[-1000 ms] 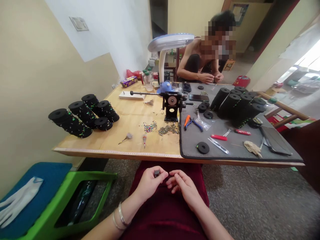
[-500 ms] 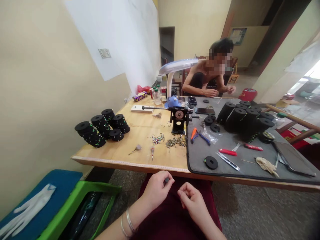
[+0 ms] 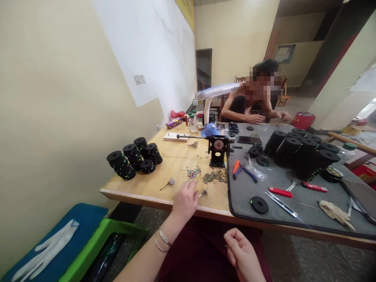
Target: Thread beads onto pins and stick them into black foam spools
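Note:
My left hand reaches over the front edge of the wooden table, its fingers pinched on a small grey piece that rests on the tabletop. Just beyond it lie a heap of coloured beads and a heap of small metal bits. A small feathery piece lies to the hand's left. My right hand stays low over my dark red lap, fingers curled in; I cannot see whether anything is inside them.
A black hand-crank winder stands mid-table. Stacks of black spools sit left. A grey mat carries pliers, a black disc, tweezers, red tools and more spools. Another person works at the far end. A green stool stands below left.
My left hand has risen from my lap to the table with the small piece. My hands have parted; the right one stayed low. The view has tilted upward.

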The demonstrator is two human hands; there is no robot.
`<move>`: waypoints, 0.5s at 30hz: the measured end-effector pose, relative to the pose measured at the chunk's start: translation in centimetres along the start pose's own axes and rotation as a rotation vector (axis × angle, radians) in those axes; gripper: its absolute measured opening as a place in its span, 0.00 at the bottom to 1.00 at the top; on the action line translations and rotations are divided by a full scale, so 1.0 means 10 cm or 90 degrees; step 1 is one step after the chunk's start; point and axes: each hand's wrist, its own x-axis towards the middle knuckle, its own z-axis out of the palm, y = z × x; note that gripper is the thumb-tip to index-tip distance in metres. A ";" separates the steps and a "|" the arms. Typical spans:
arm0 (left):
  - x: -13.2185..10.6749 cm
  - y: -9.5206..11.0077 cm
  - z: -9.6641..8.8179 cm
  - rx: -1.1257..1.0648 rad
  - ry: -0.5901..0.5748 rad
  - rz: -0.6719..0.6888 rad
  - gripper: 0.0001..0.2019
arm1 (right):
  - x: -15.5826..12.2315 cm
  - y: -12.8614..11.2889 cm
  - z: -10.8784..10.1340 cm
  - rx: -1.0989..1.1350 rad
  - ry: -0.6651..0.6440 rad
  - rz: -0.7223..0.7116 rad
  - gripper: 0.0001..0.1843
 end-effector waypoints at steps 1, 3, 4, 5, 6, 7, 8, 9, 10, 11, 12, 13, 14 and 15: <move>0.00 -0.08 -0.07 0.010 0.034 -0.017 0.17 | 0.00 0.00 0.00 0.004 0.002 0.005 0.23; 0.02 -0.27 -0.20 0.037 0.083 -0.080 0.16 | -0.01 0.00 0.02 0.010 0.005 0.015 0.24; 0.03 -0.38 -0.25 0.043 0.095 -0.120 0.17 | -0.01 0.00 0.03 0.012 0.004 0.020 0.24; 0.04 -0.49 -0.28 0.034 0.101 -0.163 0.18 | -0.01 -0.01 0.04 0.014 0.003 0.022 0.24; 0.05 -0.60 -0.30 0.008 0.105 -0.207 0.19 | -0.01 -0.02 0.06 0.015 0.001 0.023 0.24; 0.07 -0.69 -0.30 -0.007 0.097 -0.226 0.18 | -0.02 -0.03 0.07 0.017 -0.001 0.023 0.24; 0.08 -0.78 -0.30 -0.024 0.089 -0.241 0.16 | -0.02 -0.04 0.09 0.019 -0.001 0.023 0.24; 0.08 -0.84 -0.29 -0.043 0.082 -0.253 0.14 | -0.03 -0.05 0.10 0.022 -0.002 0.024 0.24; 0.07 -0.89 -0.28 -0.063 0.076 -0.261 0.13 | -0.03 -0.06 0.11 0.024 -0.001 0.026 0.24; 0.05 -0.91 -0.27 -0.087 0.071 -0.268 0.12 | -0.04 -0.06 0.12 0.026 0.001 0.029 0.24; 0.02 -0.92 -0.27 -0.115 0.066 -0.274 0.11 | -0.04 -0.07 0.12 0.030 0.003 0.033 0.24; -0.03 -0.90 -0.27 -0.142 0.060 -0.276 0.11 | -0.05 -0.07 0.13 0.037 0.003 0.038 0.23; -0.09 -0.86 -0.28 -0.180 0.054 -0.277 0.11 | -0.05 -0.07 0.13 0.046 0.003 0.043 0.23; -0.17 -0.80 -0.30 -0.223 0.044 -0.279 0.12 | -0.06 -0.07 0.13 0.057 0.003 0.047 0.23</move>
